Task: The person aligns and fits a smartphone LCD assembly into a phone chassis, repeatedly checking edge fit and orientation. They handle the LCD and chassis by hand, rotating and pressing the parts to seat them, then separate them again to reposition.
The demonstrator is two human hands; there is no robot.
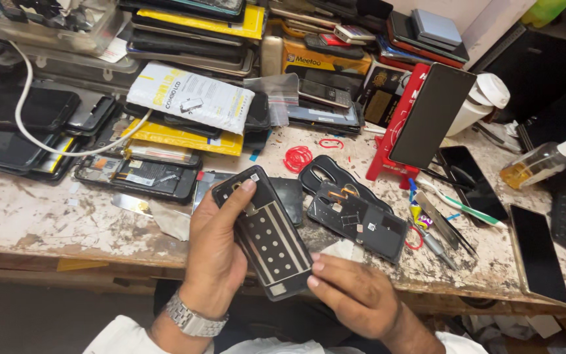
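Landmark: we place everything against the red phone stand (388,154), which stands on the worn workbench (47,216) with a dark phone (430,115) leaning on it.

Held thing: we hold 1 black phone back panel (266,239) down and to the left of the stand, above the bench's near edge, inner face up with pale strips and dots showing.

Long axis: it runs from the upper left, away from us, to the lower right, toward us.

Left hand (214,252): we wrap it around the panel's left long edge from underneath, fingertips curled over the far upper end; it grips, and a metal watch (188,318) sits on that wrist.

Right hand (355,292): we close its fingertips on the panel's near lower right corner, pinching a small pale piece (342,249) there; we cannot tell whether that piece is a cloth or a sticker.

Nearer hand: both touch the panel; the left carries most of its length, the right meets only the near end.

Below the stand: a second black back cover (358,219) lies flat, just beyond the right hand.

Left of the stand: red rubber bands (298,158), then stacked phones under a white padded pouch (191,97).

Right of the stand: 2 dark phones lie flat, and a clear spray bottle (545,160) lies beyond them.
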